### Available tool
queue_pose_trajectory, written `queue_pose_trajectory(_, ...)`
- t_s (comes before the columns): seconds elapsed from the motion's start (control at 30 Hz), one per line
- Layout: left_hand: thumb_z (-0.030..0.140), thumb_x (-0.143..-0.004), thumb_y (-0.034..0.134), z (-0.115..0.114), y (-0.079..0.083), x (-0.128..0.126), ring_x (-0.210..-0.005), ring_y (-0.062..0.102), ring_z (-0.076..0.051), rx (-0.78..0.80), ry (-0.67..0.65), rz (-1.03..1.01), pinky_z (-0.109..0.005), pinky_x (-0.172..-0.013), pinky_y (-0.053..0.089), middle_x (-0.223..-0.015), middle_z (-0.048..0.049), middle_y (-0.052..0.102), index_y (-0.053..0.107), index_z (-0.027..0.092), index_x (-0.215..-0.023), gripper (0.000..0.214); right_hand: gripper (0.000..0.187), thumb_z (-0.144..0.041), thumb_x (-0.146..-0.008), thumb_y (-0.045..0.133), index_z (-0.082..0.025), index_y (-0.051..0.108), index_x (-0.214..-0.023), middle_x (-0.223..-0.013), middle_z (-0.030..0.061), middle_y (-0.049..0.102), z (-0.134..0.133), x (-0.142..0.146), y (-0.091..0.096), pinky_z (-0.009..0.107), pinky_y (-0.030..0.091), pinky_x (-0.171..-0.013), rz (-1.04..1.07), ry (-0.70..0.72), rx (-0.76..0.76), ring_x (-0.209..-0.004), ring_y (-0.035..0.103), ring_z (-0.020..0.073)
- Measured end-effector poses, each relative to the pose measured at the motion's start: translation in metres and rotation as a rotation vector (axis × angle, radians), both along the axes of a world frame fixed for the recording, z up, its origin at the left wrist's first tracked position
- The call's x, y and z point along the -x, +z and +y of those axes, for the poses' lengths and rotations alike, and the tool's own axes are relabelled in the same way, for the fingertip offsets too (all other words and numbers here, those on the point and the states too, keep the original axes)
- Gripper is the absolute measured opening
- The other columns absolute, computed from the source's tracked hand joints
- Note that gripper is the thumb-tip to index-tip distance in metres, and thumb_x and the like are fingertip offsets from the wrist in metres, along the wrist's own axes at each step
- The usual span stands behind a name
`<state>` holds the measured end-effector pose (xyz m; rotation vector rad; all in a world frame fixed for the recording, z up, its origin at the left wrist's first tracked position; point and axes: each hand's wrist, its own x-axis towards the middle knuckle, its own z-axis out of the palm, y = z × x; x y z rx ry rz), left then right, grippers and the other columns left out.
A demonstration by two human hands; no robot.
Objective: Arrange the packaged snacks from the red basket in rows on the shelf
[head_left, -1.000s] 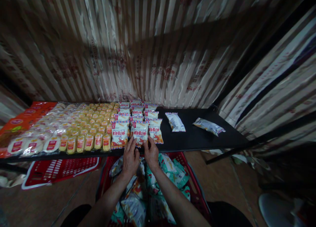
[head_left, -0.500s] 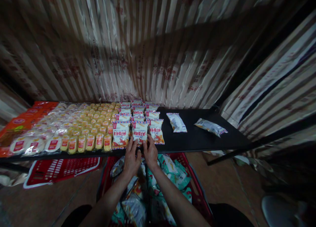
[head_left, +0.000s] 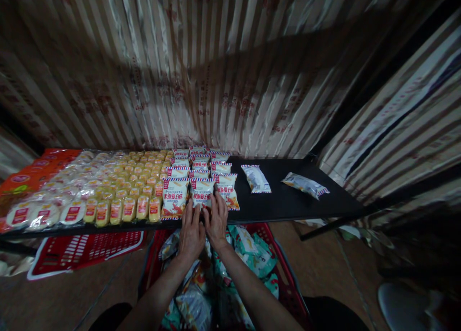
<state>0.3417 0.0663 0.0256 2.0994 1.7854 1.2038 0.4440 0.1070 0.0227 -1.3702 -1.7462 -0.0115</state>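
Rows of snack packets lie on a black shelf (head_left: pixel 288 204). My left hand (head_left: pixel 191 229) and my right hand (head_left: pixel 217 219) sit side by side at the shelf's front edge, fingertips resting flat on the near edge of the middle red-and-white packet (head_left: pixel 201 192) in the front row. Matching packets flank it on the left (head_left: pixel 175 196) and on the right (head_left: pixel 227 190). Neither hand grips anything; the fingers are extended. Below my forearms a red basket (head_left: pixel 284 283) holds several green and white snack bags.
Small yellow packets (head_left: pixel 124 196) and round clear-wrapped cakes (head_left: pixel 41 213) fill the shelf's left part. Two loose packets (head_left: pixel 255 178) (head_left: pixel 305 184) lie on the bare right part. A second red basket (head_left: pixel 86 247) sits under the shelf at left. Striped sheeting hangs behind.
Both hands moved closer together on the middle front packet, the right hand shifting left and slightly forward. The view drifted a little.
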Motion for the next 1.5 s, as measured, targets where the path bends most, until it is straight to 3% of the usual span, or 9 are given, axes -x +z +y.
queue_pose_trajectory(0.2,0.004,-0.082,0.036,0.004,-0.012,-0.001,-0.142,0.017,-0.029,-0.003,-0.013,0.049,-0.054,-0.109,0.03,-0.152,-0.019,0.021,0.028,0.013,-0.143,0.062,0.046,-0.032,-0.096,0.035,-0.02,0.036,-0.141,-0.147,0.0108,0.036,0.01,-0.003,-0.004,0.048,0.032,-0.109,-0.037,0.113,0.04,-0.138,0.028,0.0229)
queue_pose_trajectory(0.5,0.005,-0.083,0.037,0.002,-0.013,-0.003,-0.143,0.01,-0.029,-0.005,0.001,0.08,-0.051,-0.11,0.03,-0.153,-0.0206,0.017,0.029,0.009,-0.142,0.059,0.05,-0.027,-0.096,0.036,-0.019,0.028,-0.145,-0.152,0.0115,0.027,0.012,-0.002,-0.006,0.05,0.03,-0.111,-0.087,0.154,0.013,-0.142,0.017,0.0234)
queue_pose_trajectory(1.0,0.004,-0.084,0.036,0.003,-0.018,-0.006,-0.142,0.012,-0.029,-0.101,0.022,0.122,-0.055,-0.109,0.032,-0.152,-0.0193,0.022,0.015,0.015,-0.147,0.067,0.052,-0.025,-0.095,0.037,-0.024,0.024,-0.146,-0.153,0.0071,0.024,0.012,-0.001,-0.008,0.048,0.032,-0.111,-0.081,0.187,0.005,-0.142,0.019,0.0226)
queue_pose_trajectory(1.37,0.005,-0.082,0.038,-0.006,-0.005,-0.006,-0.14,0.02,-0.029,-0.099,0.046,0.135,-0.053,-0.108,0.033,-0.149,-0.0173,0.03,0.03,0.012,-0.142,0.061,0.053,-0.026,-0.096,0.035,-0.022,0.02,-0.147,-0.153,0.0081,0.025,-0.001,-0.009,-0.003,0.048,0.031,-0.111,-0.104,0.189,0.011,-0.143,0.016,0.0226)
queue_pose_trajectory(1.5,0.007,-0.084,0.037,-0.017,0.0,-0.01,-0.135,0.032,-0.026,-0.173,-0.059,0.13,-0.049,-0.105,0.039,-0.142,-0.0136,0.043,0.041,0.016,-0.136,0.053,0.052,-0.024,-0.096,0.033,-0.023,0.021,-0.147,-0.153,0.0086,0.026,-0.024,-0.019,-0.002,0.048,0.033,-0.11,-0.111,0.185,0.016,-0.142,0.019,0.0223)
